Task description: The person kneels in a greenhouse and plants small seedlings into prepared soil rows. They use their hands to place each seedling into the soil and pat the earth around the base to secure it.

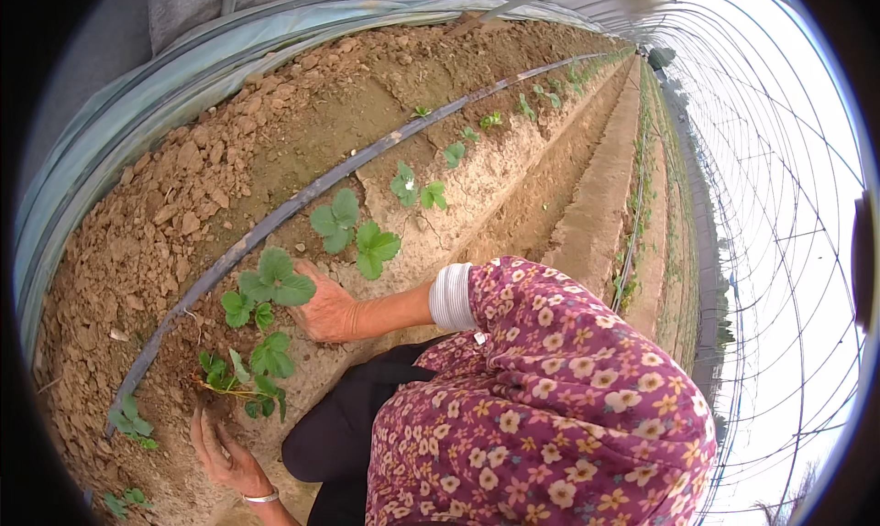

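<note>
My left hand [223,450], with a silver bangle at the wrist, is at the soil beside the base of a leafy strawberry plant [237,382]. Its fingers are spread and I see nothing held in them. Reddish-yellow stems of that plant run low over the loose dark earth. My right hand [326,306] is down at the soil of the bed, close to another strawberry plant [275,278]. Broad leaves hide part of its fingers, so whether it grips anything is not visible.
A dark drip hose [302,196] runs along the raised bed. More strawberry plants [354,234] line it, and clods [185,155] lie beyond the hose. Plastic sheeting [89,162] edges the far side. Furrows [584,162] and metal tunnel hoops [770,155] extend to the right.
</note>
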`<state>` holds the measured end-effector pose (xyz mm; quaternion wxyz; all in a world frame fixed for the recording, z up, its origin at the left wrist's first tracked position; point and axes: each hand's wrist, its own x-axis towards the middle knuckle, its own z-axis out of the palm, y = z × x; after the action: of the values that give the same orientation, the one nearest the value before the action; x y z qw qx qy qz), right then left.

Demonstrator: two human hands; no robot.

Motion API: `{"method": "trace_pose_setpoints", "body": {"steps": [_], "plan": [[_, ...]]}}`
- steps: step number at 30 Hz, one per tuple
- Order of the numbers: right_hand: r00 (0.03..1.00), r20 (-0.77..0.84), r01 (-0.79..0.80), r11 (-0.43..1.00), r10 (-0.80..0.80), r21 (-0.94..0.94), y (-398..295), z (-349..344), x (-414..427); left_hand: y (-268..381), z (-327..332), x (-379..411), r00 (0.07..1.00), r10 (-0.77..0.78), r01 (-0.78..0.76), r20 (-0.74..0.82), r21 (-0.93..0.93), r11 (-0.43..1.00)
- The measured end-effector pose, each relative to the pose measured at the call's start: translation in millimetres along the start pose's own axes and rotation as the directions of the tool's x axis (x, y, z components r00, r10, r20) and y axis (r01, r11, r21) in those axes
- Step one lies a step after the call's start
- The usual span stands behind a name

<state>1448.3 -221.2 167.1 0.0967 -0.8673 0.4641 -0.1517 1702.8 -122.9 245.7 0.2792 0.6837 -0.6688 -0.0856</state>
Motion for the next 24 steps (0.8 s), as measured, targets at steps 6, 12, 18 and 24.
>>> {"method": "trace_pose_setpoints", "body": {"steps": [6, 12, 18, 24], "plan": [[0.998, 0.005, -0.068, 0.996, 0.067, 0.062, 1, 3, -6, -25, 23, 26, 0.921, 0.198, -0.272, 0.335, 0.19, 0.944], [0.999, -0.025, -0.04, 0.998, 0.041, 0.047, -1, 2, -7, -22, 38, 26, 0.932, 0.219, -0.291, 0.289, 0.235, 0.927], [0.996, -0.065, -0.056, 0.998, 0.058, 0.038, 6, 1, -12, -18, 52, 28, 0.936, 0.222, -0.303, 0.274, 0.305, 0.903], [0.997, -0.081, 0.009, 0.999, -0.006, 0.04, 4, 5, -5, -22, 24, 30, 0.984, 0.17, -0.159, -0.047, 0.192, 0.968]]}}
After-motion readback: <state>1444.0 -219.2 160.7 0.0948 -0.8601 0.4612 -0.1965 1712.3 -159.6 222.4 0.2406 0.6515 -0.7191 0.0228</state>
